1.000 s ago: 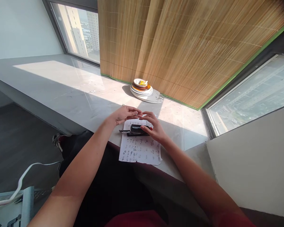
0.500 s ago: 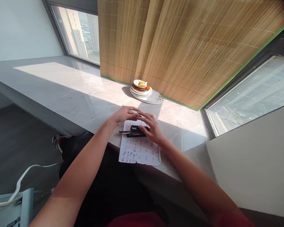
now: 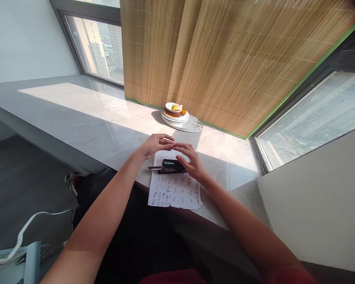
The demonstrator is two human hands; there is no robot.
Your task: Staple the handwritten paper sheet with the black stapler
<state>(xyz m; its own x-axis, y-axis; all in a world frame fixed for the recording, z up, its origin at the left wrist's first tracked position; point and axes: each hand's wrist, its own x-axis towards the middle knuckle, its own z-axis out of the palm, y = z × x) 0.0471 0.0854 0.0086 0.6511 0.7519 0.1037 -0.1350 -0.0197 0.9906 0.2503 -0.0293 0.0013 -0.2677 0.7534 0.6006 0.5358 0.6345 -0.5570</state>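
Observation:
A black stapler [image 3: 172, 166] lies on a sheet of handwritten paper [image 3: 174, 191] near the ledge's front edge, its metal part pointing left. Just above and left of the stapler is my left hand [image 3: 158, 145], fingers bent and pressed together; whatever is between them, if anything, is too small to make out. My right hand [image 3: 191, 159] hovers at the stapler's right end, thumb apart from the fingers, nothing seen in it. The fingertips of both hands come close together above the paper.
Behind the hands, a stack of plates [image 3: 175, 114] stands by a bamboo blind [image 3: 219, 67] on the pale ledge [image 3: 77, 114]. Windows flank the blind. At lower left are a white cable [image 3: 25, 230] and a light blue frame [image 3: 32, 262].
The view has tilted up slightly. My right hand's fingers have drawn a little away from my left hand's, and its thumb has lifted off the stapler, showing more of it.

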